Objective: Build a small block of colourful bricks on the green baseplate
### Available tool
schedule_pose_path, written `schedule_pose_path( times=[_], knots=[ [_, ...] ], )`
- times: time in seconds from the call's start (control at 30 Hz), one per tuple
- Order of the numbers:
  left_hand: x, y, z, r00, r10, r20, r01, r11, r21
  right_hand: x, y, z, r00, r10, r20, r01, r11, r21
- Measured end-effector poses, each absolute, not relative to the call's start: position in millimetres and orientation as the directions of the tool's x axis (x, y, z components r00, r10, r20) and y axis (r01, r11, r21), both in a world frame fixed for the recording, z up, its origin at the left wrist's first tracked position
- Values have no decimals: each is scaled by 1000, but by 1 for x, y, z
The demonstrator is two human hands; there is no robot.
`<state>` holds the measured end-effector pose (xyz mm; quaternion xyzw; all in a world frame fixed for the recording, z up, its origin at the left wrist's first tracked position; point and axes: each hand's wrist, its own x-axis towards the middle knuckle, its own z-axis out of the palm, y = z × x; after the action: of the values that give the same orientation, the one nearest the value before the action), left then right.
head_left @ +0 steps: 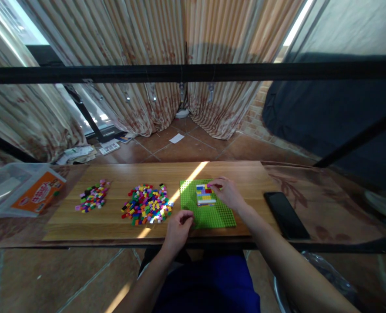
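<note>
A green studded baseplate (215, 218) lies on the wooden board in front of me. On it sits a small block of coloured toy bricks (204, 196), with blue, yellow, red and white pieces. My right hand (227, 193) is over the plate's far right part, its fingertips pinching a small pink brick (209, 185) at the block's far edge. Whether that brick touches the block, I cannot tell. My left hand (179, 228) rests by the plate's near left corner, fingers curled with thumb and forefinger together; anything between them is hidden.
Left of the plate lies a large pile of mixed bricks (147, 203), with a smaller pile (94, 196) farther left. A clear plastic box (3, 195) with an orange label stands at the far left. A black phone (286, 215) lies at the right. A dark bar (166, 73) crosses beyond the table.
</note>
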<state>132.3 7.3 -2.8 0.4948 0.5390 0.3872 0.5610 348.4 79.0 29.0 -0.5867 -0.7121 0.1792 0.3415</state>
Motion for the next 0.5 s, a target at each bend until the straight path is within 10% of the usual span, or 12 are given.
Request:
schedule_pose_path(
  times=[0.5],
  knots=[
    [133,7,-2,128,964,-235,59,229,972,356,97,5,-26,999,20,331,28,-943]
  ],
)
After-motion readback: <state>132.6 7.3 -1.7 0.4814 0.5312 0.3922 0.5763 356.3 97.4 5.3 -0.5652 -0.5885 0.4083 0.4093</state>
